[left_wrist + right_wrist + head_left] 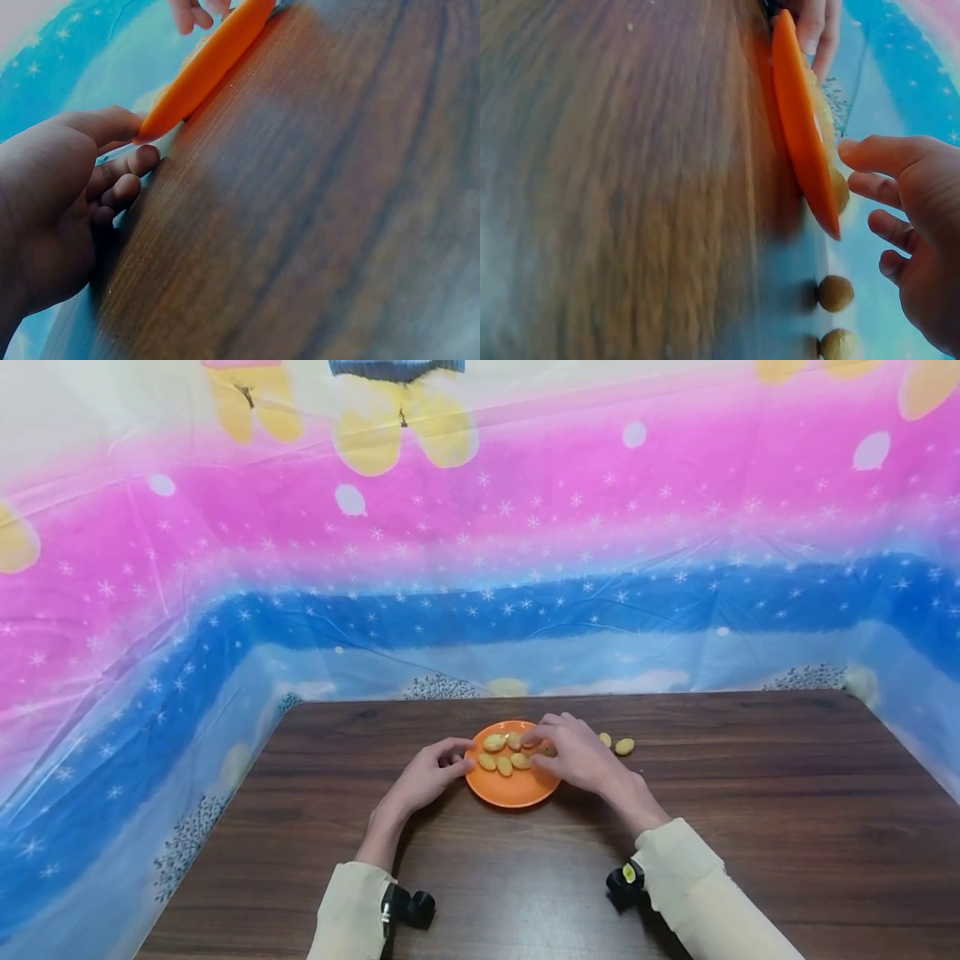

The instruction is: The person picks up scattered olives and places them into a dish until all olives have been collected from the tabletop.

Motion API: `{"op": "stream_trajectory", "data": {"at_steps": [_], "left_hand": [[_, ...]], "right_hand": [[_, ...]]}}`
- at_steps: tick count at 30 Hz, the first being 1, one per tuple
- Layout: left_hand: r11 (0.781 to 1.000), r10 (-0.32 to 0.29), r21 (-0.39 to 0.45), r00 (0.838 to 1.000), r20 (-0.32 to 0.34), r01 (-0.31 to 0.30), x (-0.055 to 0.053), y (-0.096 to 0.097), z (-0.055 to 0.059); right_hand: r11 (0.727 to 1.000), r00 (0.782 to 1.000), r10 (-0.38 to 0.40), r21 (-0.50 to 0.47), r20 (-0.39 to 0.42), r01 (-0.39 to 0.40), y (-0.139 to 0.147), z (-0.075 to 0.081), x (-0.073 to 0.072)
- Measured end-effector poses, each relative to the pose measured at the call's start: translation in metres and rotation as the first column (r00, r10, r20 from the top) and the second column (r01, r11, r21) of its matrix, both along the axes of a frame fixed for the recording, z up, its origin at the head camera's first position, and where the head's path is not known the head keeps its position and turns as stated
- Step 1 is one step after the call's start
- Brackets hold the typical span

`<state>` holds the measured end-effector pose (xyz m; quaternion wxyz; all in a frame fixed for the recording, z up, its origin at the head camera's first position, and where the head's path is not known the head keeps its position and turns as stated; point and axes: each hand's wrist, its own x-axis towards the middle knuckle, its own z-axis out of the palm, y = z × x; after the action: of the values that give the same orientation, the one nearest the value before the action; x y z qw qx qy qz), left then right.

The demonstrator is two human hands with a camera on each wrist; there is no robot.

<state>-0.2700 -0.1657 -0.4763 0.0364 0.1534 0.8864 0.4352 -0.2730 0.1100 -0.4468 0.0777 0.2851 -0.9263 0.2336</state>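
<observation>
An orange plate [513,792] stands on the wooden table with several small yellow-brown oval pieces [504,766] on it, mostly towards its far half. At the plate's left rim my left hand [429,774] grips the edge, thumb and fingers right at the rim in the left wrist view. My right hand [581,756] hovers over the plate's right side, and its thumb and fingers [877,154] are spread apart with nothing between them. One piece [841,192] lies by the rim, close to those fingertips. The right hand covers part of the plate in the head view.
Two more oval pieces [624,747] lie on the table [750,827] just right of the plate, beyond the right hand. A patterned pink and blue cloth [480,568] hangs behind the table's far edge. Black wrist cameras sit at both cream sleeves [682,860].
</observation>
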Motion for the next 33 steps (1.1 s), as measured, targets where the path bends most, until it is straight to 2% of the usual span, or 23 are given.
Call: {"op": "stream_trajectory", "data": {"at_steps": [11, 23, 33], "left_hand": [[1.0, 0.011, -0.002, 1.0, -0.005, -0.011, 0.001, -0.001, -0.001], [1.0, 0.011, -0.003, 1.0, -0.004, -0.011, 0.001, -0.001, -0.001], [1.0, 0.002, -0.006, 1.0, -0.009, -0.002, 0.0, 0.0, 0.0]], "right_hand": [[0.999, 0.999, -0.012, -0.053, -0.045, 0.009, 0.02, -0.001, 0.005], [0.993, 0.995, -0.089, -0.079, -0.034, 0.086, 0.042, -0.005, 0.007], [0.972, 0.984, -0.165, -0.161, 0.061, 0.173, 0.06, -0.009, 0.01]]}}
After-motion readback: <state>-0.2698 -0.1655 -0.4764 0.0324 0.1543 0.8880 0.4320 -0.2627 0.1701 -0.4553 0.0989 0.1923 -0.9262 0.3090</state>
